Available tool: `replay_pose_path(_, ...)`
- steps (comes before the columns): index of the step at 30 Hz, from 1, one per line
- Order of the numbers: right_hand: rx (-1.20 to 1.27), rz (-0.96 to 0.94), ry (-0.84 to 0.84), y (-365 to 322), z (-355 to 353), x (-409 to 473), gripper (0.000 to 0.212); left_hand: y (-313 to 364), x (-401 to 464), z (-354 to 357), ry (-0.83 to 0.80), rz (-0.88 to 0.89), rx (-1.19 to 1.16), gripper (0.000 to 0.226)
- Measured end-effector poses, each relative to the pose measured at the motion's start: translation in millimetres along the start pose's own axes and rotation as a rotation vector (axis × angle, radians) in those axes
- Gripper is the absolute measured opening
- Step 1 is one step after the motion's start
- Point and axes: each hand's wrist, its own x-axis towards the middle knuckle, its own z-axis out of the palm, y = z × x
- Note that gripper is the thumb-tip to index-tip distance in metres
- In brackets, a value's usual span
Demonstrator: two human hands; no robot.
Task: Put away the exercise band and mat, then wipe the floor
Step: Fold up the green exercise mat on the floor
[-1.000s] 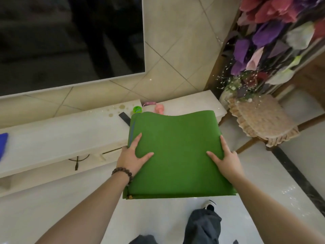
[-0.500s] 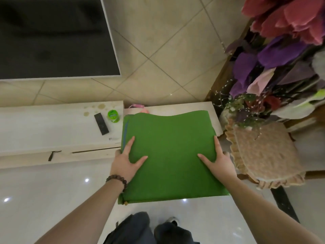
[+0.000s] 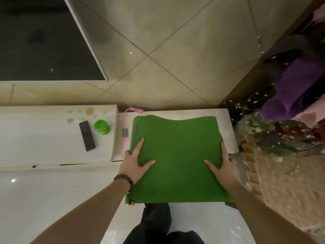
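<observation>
A folded green mat [image 3: 177, 155] is held flat in front of me, its far half over the low white shelf [image 3: 226, 131] by the tiled wall. My left hand [image 3: 135, 162] grips its left edge, thumb on top. My right hand [image 3: 221, 166] grips its right edge the same way. A pink exercise band [image 3: 135, 110] with a grey handle [image 3: 124, 132] lies on that shelf, partly hidden under the mat's left side.
On the higher white cabinet top [image 3: 35, 134] to the left lie a black remote [image 3: 87, 135] and a green cup [image 3: 101, 126]. A dark TV screen [image 3: 42, 37] hangs above. Right of the shelf stand a cushioned stool [image 3: 281, 187] and a flower arrangement [image 3: 290, 95]. Glossy white floor [image 3: 44, 199] below.
I have stepped closer to the shelf. The mat, still held in both hands, has moved forward and now covers most of the low shelf; the band's grey handle shows beside it.
</observation>
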Motion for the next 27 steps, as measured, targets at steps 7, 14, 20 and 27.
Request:
replay_pose_path(7, -0.023, -0.001, 0.001, 15.2, 41.6, 141.5, 0.096, -1.7, 125.5, 70.7, 0.015, -0.061, 0.007, 0.094)
replay_pose_path(14, -0.026, -0.040, 0.029, 40.2, 90.8, 268.3, 0.095, -28.0, 237.6, 143.0, 0.096, -0.061, -0.043, 0.094)
replay_pose_path(20, 0.034, -0.090, -0.166, 62.0, 132.9, 308.3, 0.108, -52.9, 267.7, 184.1, -0.079, -0.154, 0.032, 0.104)
replay_pose_path(27, 0.001, -0.021, -0.077, 74.0, 143.5, 309.6, 0.105, -50.2, 255.2, 199.6, 0.038, -0.186, -0.051, 0.102)
